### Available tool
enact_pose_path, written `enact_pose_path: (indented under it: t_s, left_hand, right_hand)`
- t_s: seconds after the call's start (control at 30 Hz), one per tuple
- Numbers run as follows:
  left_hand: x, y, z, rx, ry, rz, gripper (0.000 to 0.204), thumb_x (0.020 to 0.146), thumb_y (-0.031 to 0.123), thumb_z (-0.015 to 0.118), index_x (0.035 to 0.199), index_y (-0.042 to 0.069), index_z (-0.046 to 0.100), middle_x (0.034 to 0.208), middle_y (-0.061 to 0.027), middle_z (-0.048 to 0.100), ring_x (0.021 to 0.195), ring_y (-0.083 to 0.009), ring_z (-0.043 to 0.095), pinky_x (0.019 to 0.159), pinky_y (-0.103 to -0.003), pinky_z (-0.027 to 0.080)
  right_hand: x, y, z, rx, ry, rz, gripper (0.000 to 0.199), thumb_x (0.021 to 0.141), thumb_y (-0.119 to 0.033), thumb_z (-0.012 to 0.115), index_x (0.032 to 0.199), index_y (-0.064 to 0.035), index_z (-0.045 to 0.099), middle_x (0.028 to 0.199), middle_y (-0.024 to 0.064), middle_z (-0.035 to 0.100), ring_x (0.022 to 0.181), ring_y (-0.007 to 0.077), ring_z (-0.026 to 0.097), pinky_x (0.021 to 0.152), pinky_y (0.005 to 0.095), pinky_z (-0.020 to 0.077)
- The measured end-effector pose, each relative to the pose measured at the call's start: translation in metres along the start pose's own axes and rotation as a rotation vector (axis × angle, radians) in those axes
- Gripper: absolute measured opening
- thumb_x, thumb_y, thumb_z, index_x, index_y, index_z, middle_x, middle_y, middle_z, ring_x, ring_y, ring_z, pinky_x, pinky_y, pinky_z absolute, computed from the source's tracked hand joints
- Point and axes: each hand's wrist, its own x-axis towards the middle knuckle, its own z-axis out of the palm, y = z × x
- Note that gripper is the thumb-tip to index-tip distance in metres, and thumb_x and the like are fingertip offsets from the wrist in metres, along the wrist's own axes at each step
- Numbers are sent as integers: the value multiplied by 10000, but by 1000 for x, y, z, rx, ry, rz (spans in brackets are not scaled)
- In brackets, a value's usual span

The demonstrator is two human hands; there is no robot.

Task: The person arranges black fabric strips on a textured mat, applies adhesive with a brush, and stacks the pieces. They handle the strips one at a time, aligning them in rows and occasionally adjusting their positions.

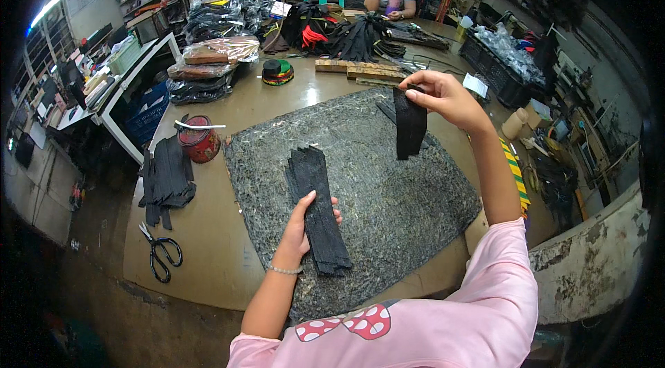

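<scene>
Here, grips a stack [319, 219] of black strips in the left hand [296, 232], with the thumb on top and fingers beneath, likely to keep it neat. Pinches a loose strip [411, 127] by its top end in the right hand [445, 99], over the gray mat [388, 212], maybe to let it hang straight. Has more strips [168, 175] piled at the left of the table [215, 250], next to a red tin [199, 144], with scissors [163, 257] close by, perhaps for easy reach. Hides most left fingers under the stack, and part of a dark piece [385, 112] behind the loose strip. Cannot tell one strip from two there.
</scene>
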Motion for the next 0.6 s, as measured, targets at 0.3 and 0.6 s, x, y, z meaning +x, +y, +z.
enact_pose_path:
  t_s: [0.3,0.6]
  left_hand:
    - [-5,-15,24,-6,17,132,595,906,522,486,1151,-18,542,1011,-143,645,849,-228,655,792,-358,541]
    - [-6,-14,18,-3,-154,84,691,895,631,390,1141,-1,520,966,-126,615,808,-239,646,759,-411,545]
  right_hand:
    - [-39,-22,115,480,-252,55,247,909,-181,616,1125,-61,593,938,12,654,836,55,597,666,219,504]
    - [-3,27,162,380,-77,-12,201,897,-90,601,1074,4,594,940,60,658,875,97,609,726,261,508]
